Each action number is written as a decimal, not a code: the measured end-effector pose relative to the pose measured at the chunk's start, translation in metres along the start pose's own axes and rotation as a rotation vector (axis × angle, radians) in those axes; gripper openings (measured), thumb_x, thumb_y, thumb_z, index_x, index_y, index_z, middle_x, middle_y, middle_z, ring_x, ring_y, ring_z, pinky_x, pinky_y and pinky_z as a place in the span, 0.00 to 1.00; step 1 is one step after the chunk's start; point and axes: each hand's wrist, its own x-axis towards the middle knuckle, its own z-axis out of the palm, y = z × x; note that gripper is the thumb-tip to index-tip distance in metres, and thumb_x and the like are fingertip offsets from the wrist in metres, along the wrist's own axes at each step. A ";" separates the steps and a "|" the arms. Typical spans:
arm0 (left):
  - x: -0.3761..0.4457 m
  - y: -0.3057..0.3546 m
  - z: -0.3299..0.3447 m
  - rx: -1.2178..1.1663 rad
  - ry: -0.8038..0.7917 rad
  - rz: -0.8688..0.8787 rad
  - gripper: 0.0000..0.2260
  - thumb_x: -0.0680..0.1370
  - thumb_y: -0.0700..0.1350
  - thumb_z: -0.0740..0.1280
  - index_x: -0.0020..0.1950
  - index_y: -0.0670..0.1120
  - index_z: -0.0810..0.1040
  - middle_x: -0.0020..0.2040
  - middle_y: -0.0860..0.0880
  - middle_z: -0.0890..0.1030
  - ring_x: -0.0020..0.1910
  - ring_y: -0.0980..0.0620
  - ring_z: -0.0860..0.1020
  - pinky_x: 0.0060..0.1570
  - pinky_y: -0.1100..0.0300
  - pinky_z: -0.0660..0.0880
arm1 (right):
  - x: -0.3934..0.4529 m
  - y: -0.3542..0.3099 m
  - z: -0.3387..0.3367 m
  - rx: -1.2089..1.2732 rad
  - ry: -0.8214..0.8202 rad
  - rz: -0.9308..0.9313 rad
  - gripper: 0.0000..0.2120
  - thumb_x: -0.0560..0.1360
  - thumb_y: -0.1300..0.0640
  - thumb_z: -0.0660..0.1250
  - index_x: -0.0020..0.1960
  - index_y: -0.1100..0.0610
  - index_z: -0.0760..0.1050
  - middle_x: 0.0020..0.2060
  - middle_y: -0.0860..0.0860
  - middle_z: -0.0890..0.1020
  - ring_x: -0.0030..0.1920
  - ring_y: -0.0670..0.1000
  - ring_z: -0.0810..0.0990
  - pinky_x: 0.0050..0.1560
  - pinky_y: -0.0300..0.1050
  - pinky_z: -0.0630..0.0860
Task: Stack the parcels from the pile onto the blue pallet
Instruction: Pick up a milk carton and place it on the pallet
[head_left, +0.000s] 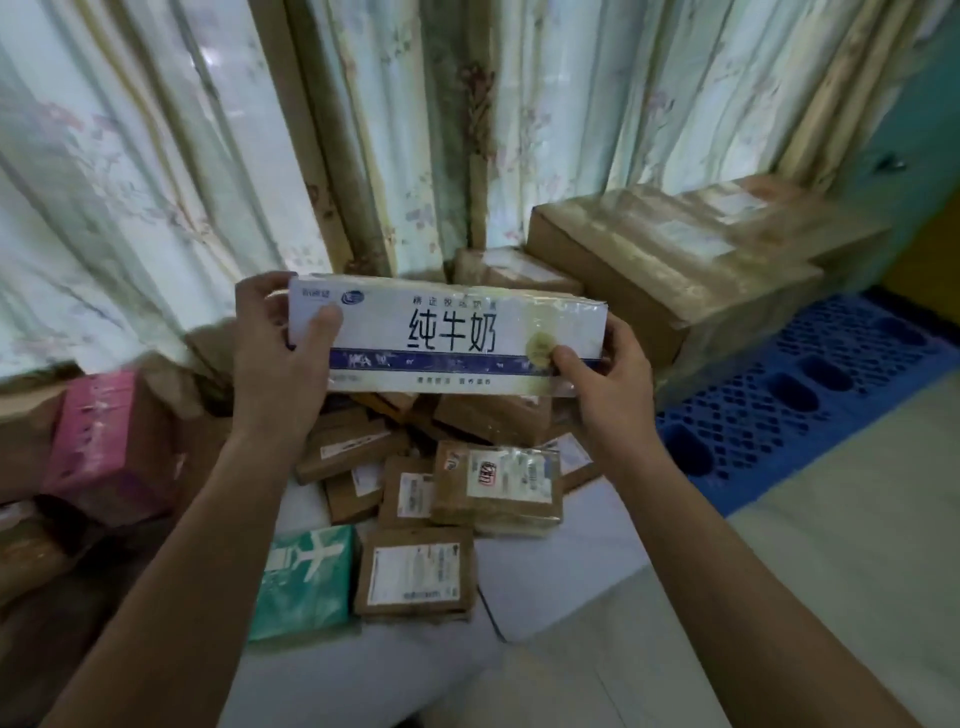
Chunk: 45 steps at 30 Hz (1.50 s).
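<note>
Two bare forearms up close at the bottom, reaching in. Left hand (280, 353) wrapped round the left end of a long white milk carton box (447, 335), thumb pressed flat on the front face, fingers (260, 286) curled over the top edge behind. Right hand (608, 374) pinching the box's lower right corner, thumb in front, fingers tucked behind. Held up level, off the pile, big Chinese print facing the camera.

Below the fingers: messy pile of brown parcels (441, 488) with white labels, lying every which way on a pale sheet. Teal box (306, 582) near the left forearm, pink box (109, 441) further out past the left wrist.

Right of the right fingers: blue pallet (810, 395) on the floor, big taped cardboard boxes (691, 270) already stacked on it. Floral curtains (208, 156) behind everything.
</note>
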 end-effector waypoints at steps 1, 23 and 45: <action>-0.008 0.004 0.020 -0.021 -0.025 -0.013 0.10 0.82 0.48 0.66 0.61 0.51 0.68 0.53 0.51 0.78 0.45 0.62 0.81 0.39 0.62 0.78 | 0.000 0.001 -0.025 -0.010 0.027 0.012 0.24 0.79 0.61 0.71 0.72 0.51 0.69 0.61 0.48 0.80 0.59 0.50 0.82 0.53 0.53 0.84; -0.121 0.070 0.366 -0.286 -0.588 0.205 0.28 0.72 0.38 0.68 0.71 0.47 0.66 0.59 0.64 0.80 0.59 0.57 0.80 0.53 0.64 0.78 | 0.053 0.029 -0.388 0.012 0.462 -0.032 0.13 0.77 0.61 0.74 0.58 0.49 0.80 0.49 0.45 0.87 0.48 0.46 0.87 0.44 0.38 0.82; -0.058 0.108 0.714 0.132 -0.683 0.055 0.41 0.77 0.63 0.65 0.81 0.65 0.41 0.40 0.44 0.80 0.32 0.55 0.79 0.38 0.66 0.72 | 0.398 0.089 -0.635 -0.306 0.296 -0.102 0.22 0.75 0.66 0.72 0.64 0.50 0.71 0.54 0.38 0.78 0.54 0.37 0.78 0.62 0.48 0.76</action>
